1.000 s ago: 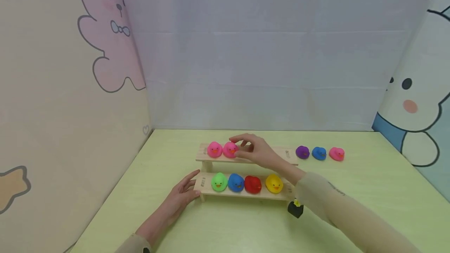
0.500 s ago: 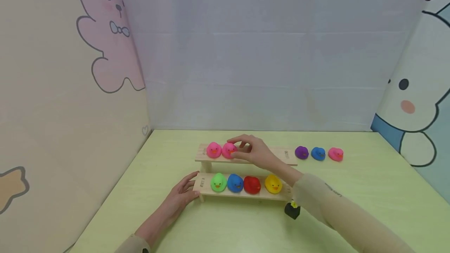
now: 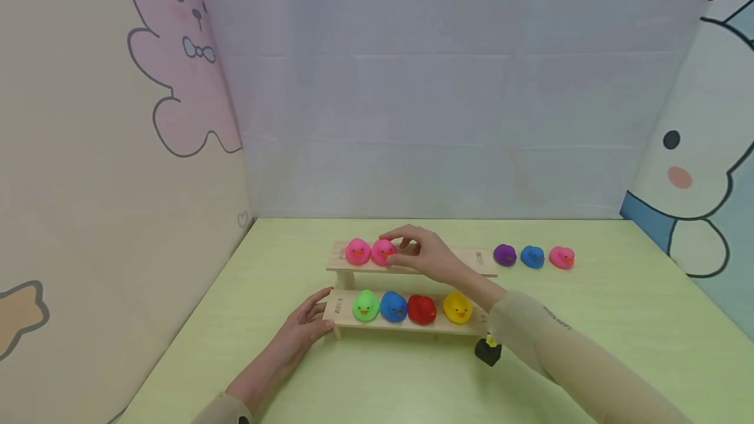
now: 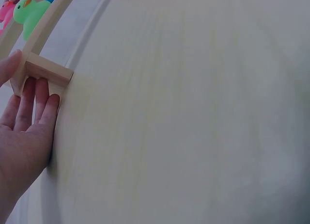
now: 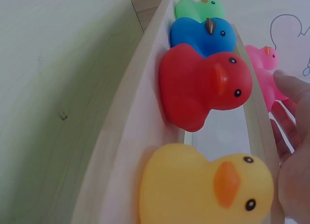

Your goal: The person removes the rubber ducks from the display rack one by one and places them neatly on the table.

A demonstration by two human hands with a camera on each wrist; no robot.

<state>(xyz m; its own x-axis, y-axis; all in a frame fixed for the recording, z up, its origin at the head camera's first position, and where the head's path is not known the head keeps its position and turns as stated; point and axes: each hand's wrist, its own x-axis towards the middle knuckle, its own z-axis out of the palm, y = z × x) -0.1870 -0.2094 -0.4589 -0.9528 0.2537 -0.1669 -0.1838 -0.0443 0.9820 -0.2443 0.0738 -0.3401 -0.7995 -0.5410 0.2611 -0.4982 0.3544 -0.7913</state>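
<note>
A two-step wooden rack [image 3: 483,258] stands on the table. My left hand [image 3: 297,332] holds the left end of its lower step; in the left wrist view, the thumb is at the step's edge and the fingers [image 4: 29,103] lie against the end leg. My right hand [image 3: 427,257] pinches a pink rubber duck [image 3: 384,252] on the upper step, beside another pink duck [image 3: 357,252]. Along the lower step sit a green duck [image 3: 366,306], a blue duck [image 3: 393,307], a red duck [image 3: 421,310], turned sideways, and a yellow duck [image 3: 457,307].
Right of the rack, a purple duck [image 3: 504,255], a blue duck [image 3: 533,256] and a pink duck [image 3: 562,257] stand in a row on the table [image 3: 618,319]. A small black object [image 3: 488,351] shows below the right sleeve. Cloth-like walls enclose the back and sides.
The scene shifts slightly left as the head view moves. Both hands keep their places at the rack, and the right hand still pinches the same pink duck.
</note>
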